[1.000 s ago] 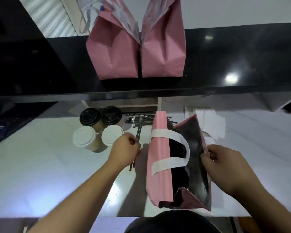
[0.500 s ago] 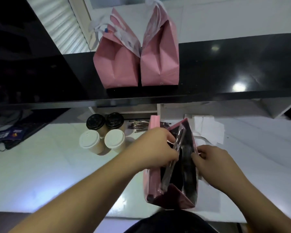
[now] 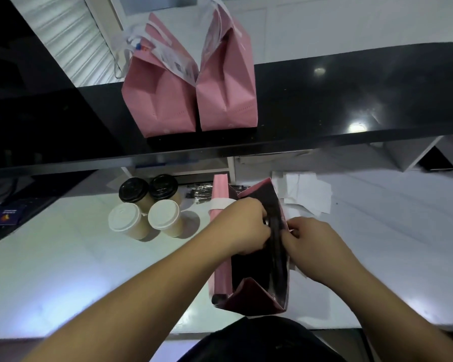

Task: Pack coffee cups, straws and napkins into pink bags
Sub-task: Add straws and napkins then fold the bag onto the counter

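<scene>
Your left hand (image 3: pixel 242 227) is over the mouth of the open pink bag (image 3: pixel 221 275), fingers curled down into the dark inside. Can't tell what they grip, if anything; the fingertips are hidden by the bag's lining. Your right hand (image 3: pixel 313 244) pinches the bag's right rim, thumb and fingers folded over the edge. The bag stands on the white table (image 3: pixel 63 270) just in front of you, mouth up, white handle strap (image 3: pixel 220 203) lying across its left wall, touching your left hand.

Left of the bag, 4 coffee cups sit in a tight cluster on the table: 2 w/ black lids (image 3: pixel 134 189) (image 3: pixel 164 186) at the back, 2 w/ white lids (image 3: pixel 124 218) (image 3: pixel 164 214) at the front, all upright, near the bag but apart from it. Behind the bag, a pile of wrapped straws (image 3: pixel 200 193) lies flat on the table, partly hidden by the bag's far end. To the bag's right-rear, white napkins (image 3: pixel 306 190) lie in a loose heap, just beside the bag.

Up on the black shelf (image 3: pixel 351 100) above the table, 2 more pink bags (image 3: pixel 158 105) (image 3: pixel 226 92) stand side by side, touching, tops gathered, white handles up, w/ a printed slip (image 3: pixel 178 64) between them. Far left of the table, a dark keyboard-like item (image 3: pixel 8 215) at the edge, too dim to tell.
</scene>
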